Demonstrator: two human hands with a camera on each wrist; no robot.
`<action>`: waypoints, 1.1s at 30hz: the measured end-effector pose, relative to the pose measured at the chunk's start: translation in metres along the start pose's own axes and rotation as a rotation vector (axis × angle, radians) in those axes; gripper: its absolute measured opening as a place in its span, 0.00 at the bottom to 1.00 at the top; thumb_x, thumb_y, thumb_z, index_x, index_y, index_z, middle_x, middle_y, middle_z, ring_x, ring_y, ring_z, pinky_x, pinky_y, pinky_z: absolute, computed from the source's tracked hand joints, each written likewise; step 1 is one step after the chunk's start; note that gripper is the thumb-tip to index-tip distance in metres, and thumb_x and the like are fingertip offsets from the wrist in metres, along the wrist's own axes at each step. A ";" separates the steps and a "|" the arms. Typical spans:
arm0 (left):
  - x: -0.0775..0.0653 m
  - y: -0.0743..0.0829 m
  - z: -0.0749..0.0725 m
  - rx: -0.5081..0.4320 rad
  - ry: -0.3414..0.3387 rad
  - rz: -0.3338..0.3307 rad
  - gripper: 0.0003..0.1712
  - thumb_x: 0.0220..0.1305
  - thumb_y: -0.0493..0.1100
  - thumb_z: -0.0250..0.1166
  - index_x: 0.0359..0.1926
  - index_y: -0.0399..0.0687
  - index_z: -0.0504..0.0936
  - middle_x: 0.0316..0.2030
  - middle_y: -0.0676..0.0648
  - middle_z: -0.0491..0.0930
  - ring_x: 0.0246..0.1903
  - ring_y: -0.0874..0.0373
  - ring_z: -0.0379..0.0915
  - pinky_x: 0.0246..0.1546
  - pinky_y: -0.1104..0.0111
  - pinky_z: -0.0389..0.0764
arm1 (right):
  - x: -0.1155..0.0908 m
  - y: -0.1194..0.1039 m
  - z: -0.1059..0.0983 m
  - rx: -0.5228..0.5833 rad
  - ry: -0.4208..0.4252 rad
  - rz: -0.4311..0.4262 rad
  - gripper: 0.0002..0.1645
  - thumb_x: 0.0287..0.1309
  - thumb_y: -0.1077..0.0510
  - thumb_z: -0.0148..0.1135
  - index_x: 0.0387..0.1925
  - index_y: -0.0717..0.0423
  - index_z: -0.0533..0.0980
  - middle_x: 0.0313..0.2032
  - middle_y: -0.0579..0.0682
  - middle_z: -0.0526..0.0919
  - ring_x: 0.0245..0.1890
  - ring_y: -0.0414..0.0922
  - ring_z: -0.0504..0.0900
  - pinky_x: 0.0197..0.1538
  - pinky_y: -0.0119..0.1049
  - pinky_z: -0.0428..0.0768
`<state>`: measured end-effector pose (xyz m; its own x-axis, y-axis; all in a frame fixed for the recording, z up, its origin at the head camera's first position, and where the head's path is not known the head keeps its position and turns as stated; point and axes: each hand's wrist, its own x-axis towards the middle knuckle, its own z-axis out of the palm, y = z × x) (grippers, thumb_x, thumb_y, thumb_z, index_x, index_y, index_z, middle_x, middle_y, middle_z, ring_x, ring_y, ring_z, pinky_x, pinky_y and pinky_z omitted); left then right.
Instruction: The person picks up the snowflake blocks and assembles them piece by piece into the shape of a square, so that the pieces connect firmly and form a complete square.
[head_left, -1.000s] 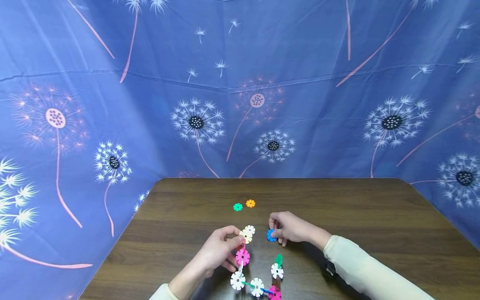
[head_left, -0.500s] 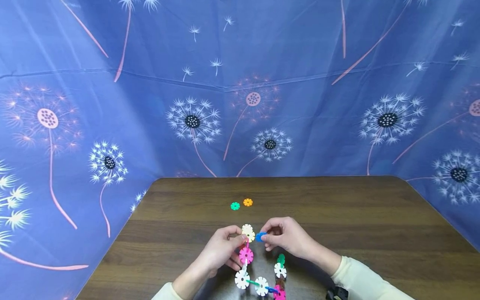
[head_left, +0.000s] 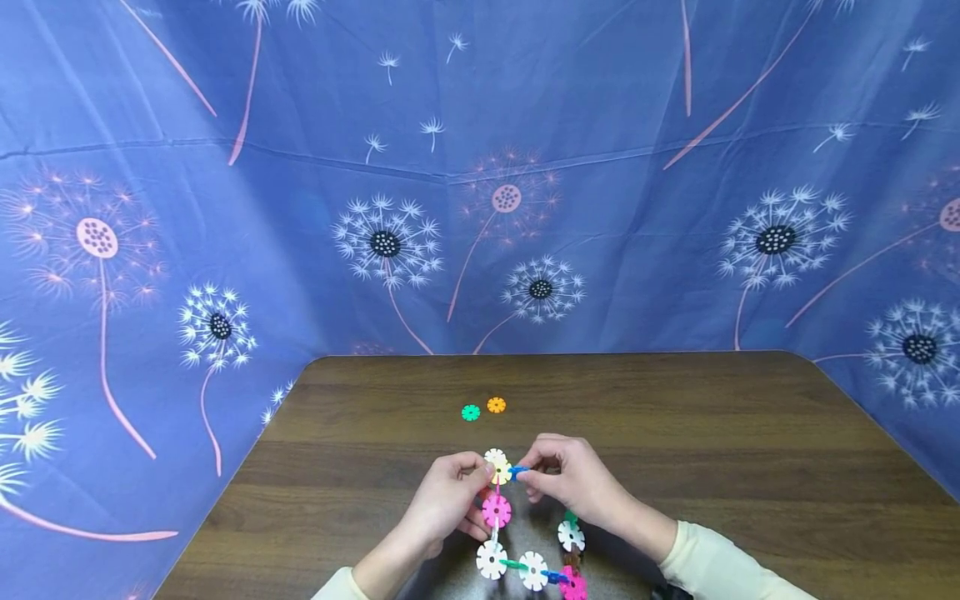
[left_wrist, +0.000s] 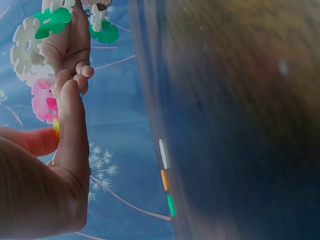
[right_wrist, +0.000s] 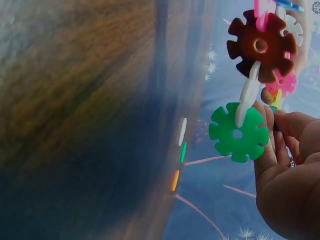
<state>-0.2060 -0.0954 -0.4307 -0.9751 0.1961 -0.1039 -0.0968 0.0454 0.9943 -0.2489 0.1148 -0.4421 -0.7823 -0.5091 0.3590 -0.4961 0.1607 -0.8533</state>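
Note:
My left hand pinches a yellow notched snap disc, the end piece of a chain of snap discs. The chain bends below in a U shape, through a pink disc, two white discs and a second pink disc. It rises on the right to a brown disc, another white one and a green disc at the other end. Between thumb and fingertips, my right hand pinches a blue disc, edge-on, right at the yellow disc's rim. Fingers hide part of both discs.
Loose on the brown wooden table lie a green disc, an orange disc and a white disc, which sits just behind the yellow one. A blue dandelion-print cloth hangs behind the table.
My right hand has moved left with the blue disc, turning it from flat to edge-on and bringing it up to the yellow disc. My left hand keeps its pinch; the chain has shifted slightly right.

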 end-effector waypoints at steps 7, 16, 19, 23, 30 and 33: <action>0.001 -0.003 0.000 0.003 0.033 0.018 0.15 0.74 0.41 0.58 0.35 0.30 0.79 0.19 0.49 0.73 0.12 0.63 0.71 0.12 0.69 0.79 | 0.002 0.000 0.004 0.024 -0.017 -0.015 0.03 0.61 0.65 0.70 0.31 0.60 0.84 0.29 0.49 0.79 0.23 0.44 0.84 0.28 0.42 0.86; -0.002 -0.005 0.000 0.088 0.074 0.047 0.17 0.74 0.38 0.58 0.31 0.28 0.78 0.15 0.50 0.74 0.11 0.64 0.73 0.13 0.65 0.81 | 0.006 0.004 0.014 0.031 -0.046 -0.029 0.03 0.59 0.71 0.69 0.30 0.64 0.83 0.28 0.48 0.78 0.23 0.42 0.85 0.27 0.39 0.86; -0.002 -0.004 -0.004 0.100 0.069 0.034 0.17 0.74 0.39 0.58 0.30 0.29 0.78 0.15 0.50 0.73 0.11 0.64 0.72 0.12 0.67 0.80 | 0.011 0.002 0.015 0.024 -0.081 -0.002 0.03 0.60 0.69 0.69 0.30 0.63 0.83 0.28 0.48 0.78 0.23 0.42 0.85 0.27 0.40 0.86; -0.003 -0.001 -0.013 0.079 0.045 0.007 0.17 0.75 0.41 0.56 0.31 0.33 0.76 0.15 0.50 0.73 0.10 0.64 0.71 0.11 0.72 0.77 | 0.026 0.006 0.005 0.068 -0.212 0.042 0.05 0.64 0.62 0.68 0.36 0.61 0.81 0.29 0.51 0.82 0.25 0.45 0.85 0.31 0.47 0.86; -0.008 0.001 -0.028 0.079 0.041 -0.006 0.17 0.76 0.43 0.55 0.34 0.32 0.76 0.14 0.50 0.73 0.09 0.63 0.71 0.10 0.73 0.75 | 0.048 0.042 -0.014 -0.019 -0.302 0.133 0.12 0.73 0.59 0.58 0.46 0.66 0.80 0.34 0.55 0.84 0.34 0.46 0.83 0.40 0.42 0.84; -0.010 0.002 -0.031 0.078 0.036 -0.002 0.18 0.76 0.43 0.55 0.35 0.31 0.75 0.14 0.49 0.73 0.09 0.63 0.71 0.10 0.73 0.75 | 0.055 0.053 -0.009 -0.267 -0.295 0.085 0.10 0.69 0.59 0.64 0.48 0.59 0.81 0.32 0.44 0.81 0.32 0.39 0.78 0.36 0.34 0.78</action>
<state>-0.2030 -0.1275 -0.4272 -0.9816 0.1605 -0.1036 -0.0845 0.1218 0.9890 -0.3217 0.1031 -0.4639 -0.7020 -0.6994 0.1343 -0.5451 0.4064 -0.7333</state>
